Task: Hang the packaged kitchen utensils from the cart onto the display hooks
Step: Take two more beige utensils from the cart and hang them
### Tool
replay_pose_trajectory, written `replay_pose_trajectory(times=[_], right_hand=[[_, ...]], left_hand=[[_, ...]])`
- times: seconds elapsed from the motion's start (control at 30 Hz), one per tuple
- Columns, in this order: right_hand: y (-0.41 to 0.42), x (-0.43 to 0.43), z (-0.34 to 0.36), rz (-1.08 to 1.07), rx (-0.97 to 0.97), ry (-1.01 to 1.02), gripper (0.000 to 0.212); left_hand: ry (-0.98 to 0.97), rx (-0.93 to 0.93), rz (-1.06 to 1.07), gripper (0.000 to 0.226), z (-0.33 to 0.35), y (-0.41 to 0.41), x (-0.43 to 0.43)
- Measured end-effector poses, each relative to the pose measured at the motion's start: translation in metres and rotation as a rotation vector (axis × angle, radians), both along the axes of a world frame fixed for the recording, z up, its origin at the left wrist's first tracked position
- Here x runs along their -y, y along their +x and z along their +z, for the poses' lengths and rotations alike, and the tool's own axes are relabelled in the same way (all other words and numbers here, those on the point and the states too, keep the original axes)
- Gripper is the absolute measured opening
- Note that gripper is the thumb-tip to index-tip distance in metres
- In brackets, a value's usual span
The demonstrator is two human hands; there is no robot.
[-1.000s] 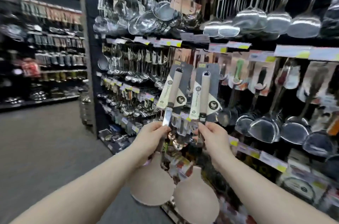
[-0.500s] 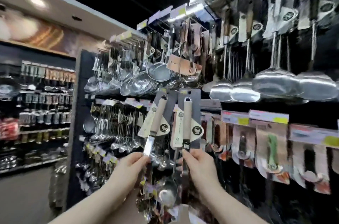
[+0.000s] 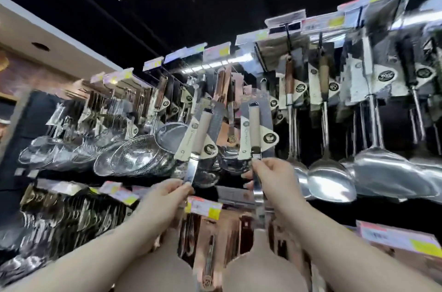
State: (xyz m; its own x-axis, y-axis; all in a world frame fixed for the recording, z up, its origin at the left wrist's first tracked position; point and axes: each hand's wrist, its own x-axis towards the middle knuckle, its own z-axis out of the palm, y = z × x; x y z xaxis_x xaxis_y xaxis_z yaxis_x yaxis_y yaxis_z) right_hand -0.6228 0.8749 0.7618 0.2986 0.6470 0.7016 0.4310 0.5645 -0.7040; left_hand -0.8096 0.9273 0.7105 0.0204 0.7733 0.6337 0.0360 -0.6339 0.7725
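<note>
— Position of packaged utensils?
— Left cream-handled utensil (image 3: 199,135) and right cream-handled utensil (image 3: 254,132) raised upright, side by side, before hanging strainers (image 3: 136,156) and steel spatulas (image 3: 331,179).
— Grip?
— Left hand (image 3: 165,196) fingers pinched on left shank; right hand (image 3: 272,179) fingers pinched on right shank.
</note>
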Motion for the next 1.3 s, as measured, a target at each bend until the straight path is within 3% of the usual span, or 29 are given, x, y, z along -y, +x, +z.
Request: replay_pose_trajectory(times=[0.13, 0.3, 0.47, 0.9, 1.07, 1.3], right_hand=[[-0.007, -0.017, 0.054, -0.124, -0.057, 0.092, 0.025], [-0.028, -0.035, 0.110, -0.287, -0.031, 0.180, 0.030], [-0.040, -0.055, 0.139, -0.336, -0.045, 0.202, 0.017], [-0.040, -0.086, 0.179, -0.254, -0.131, 0.232, 0.011], [-0.039, -0.096, 0.191, -0.184, -0.236, 0.261, 0.025], [-0.025, -0.106, 0.191, -0.175, -0.219, 0.241, 0.025]], left_hand=[[0.064, 0.008, -0.178, 0.028, 0.048, -0.002, -0.040], [0.212, -0.061, -0.230, 0.029, 0.095, -0.013, -0.085], [0.204, -0.006, -0.358, 0.021, 0.114, -0.006, -0.114], [0.218, 0.034, -0.432, 0.025, 0.137, 0.009, -0.157], [0.230, 0.044, -0.459, 0.022, 0.141, 0.016, -0.161], [0.223, 0.057, -0.442, 0.025, 0.143, 0.020, -0.168]])
